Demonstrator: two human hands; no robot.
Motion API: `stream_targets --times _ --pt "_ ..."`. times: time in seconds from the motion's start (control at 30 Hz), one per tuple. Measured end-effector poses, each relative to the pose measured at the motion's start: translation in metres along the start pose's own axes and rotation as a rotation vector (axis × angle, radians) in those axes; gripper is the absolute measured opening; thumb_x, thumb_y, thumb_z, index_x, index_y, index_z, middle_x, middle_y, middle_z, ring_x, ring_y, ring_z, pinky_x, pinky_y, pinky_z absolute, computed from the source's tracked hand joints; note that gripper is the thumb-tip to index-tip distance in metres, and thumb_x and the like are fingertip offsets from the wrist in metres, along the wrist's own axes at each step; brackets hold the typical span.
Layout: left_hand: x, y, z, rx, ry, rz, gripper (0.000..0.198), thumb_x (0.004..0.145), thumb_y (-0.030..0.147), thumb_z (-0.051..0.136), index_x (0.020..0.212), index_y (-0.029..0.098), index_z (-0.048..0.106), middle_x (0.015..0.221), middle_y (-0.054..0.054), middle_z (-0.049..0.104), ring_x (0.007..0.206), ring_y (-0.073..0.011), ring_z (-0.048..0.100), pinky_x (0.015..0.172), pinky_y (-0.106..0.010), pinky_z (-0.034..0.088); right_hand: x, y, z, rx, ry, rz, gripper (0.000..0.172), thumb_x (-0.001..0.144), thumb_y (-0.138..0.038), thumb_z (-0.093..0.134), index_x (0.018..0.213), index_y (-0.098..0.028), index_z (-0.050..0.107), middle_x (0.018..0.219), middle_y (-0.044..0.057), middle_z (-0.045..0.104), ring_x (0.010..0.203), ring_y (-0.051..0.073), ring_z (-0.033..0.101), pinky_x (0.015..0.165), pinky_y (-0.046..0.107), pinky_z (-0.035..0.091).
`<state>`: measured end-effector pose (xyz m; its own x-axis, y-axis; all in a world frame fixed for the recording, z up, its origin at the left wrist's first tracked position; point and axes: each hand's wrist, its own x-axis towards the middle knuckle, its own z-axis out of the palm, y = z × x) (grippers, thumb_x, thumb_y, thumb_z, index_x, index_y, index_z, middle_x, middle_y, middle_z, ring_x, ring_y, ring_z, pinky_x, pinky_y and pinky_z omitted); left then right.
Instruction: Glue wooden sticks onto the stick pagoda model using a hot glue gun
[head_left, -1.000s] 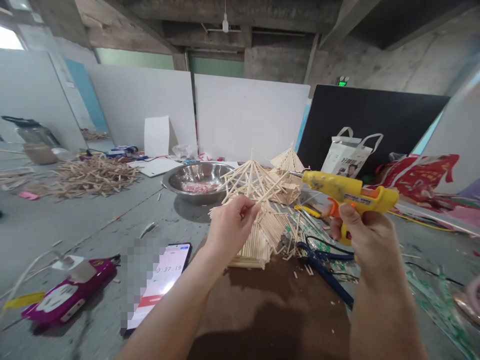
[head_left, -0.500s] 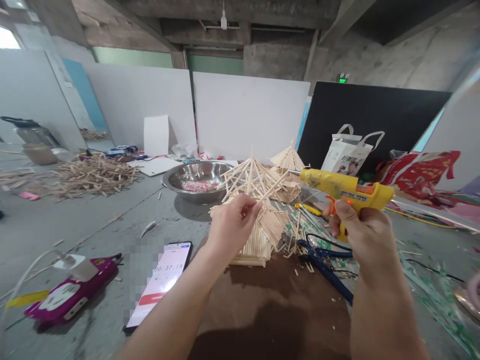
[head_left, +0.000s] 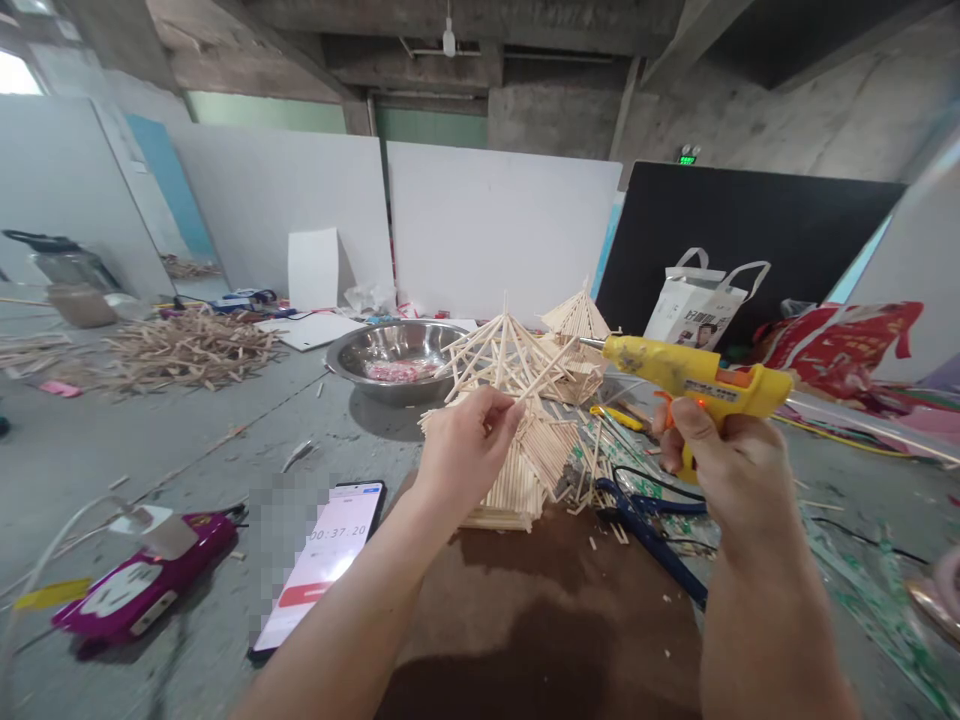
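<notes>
With thumb and fingers pinched, my left hand [head_left: 469, 445] holds a thin wooden stick [head_left: 551, 372] that slants up to the right across the roof frame of a small stick-built model house [head_left: 517, 485]. A yellow hot glue gun [head_left: 694, 378] is gripped in my right hand [head_left: 731, 460], its nozzle pointing left, a little right of the stick's upper end. An orange light glows on the gun's side. Behind the frame stands another stick structure with a pointed roof [head_left: 576, 312]. Part of the model is hidden behind my left hand.
Beyond the model sits a steel bowl [head_left: 360, 372] holding red-and-white packets. Blue-handled pliers [head_left: 660, 550] lie at the right among stick scraps. On the left are a phone [head_left: 322, 560], a purple power strip [head_left: 146, 585] and a heap of sticks [head_left: 191, 348].
Both hands keep almost the same place. The glue gun has shifted very slightly to the right. The phone's timer has advanced by one second.
</notes>
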<state>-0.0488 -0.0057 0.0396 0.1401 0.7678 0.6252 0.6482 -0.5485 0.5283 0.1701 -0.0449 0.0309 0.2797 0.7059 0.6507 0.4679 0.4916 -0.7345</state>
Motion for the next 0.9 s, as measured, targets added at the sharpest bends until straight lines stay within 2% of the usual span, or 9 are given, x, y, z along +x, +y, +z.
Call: stream_targets --times 0.23,0.9 --pt "0.0011 0.0008 -0.0021 0.035 -0.029 0.019 0.02 0.077 0.034 0.047 0.069 0.018 0.056 0.056 0.002 0.059 0.048 -0.007 0.046 0.048 -0.02 0.032 -0.0015 -0.0022 0.0001 0.045 -0.011 0.119 0.031 0.073 -0.045 0.052 0.055 -0.019 0.052 0.043 -0.001 0.05 0.037 0.01 0.044 0.04 0.025 0.035" --pt "0.003 0.0008 -0.008 0.069 -0.123 0.054 0.019 0.078 0.027 0.043 0.068 0.018 0.056 0.055 0.003 0.059 0.045 -0.0069 0.045 0.048 -0.02 0.03 -0.0011 -0.0084 0.0022 0.155 -0.012 0.15 0.032 0.07 -0.045 0.055 0.054 -0.018 0.052 0.039 -0.002 0.046 0.036 0.009 0.041 0.038 0.023 0.032"
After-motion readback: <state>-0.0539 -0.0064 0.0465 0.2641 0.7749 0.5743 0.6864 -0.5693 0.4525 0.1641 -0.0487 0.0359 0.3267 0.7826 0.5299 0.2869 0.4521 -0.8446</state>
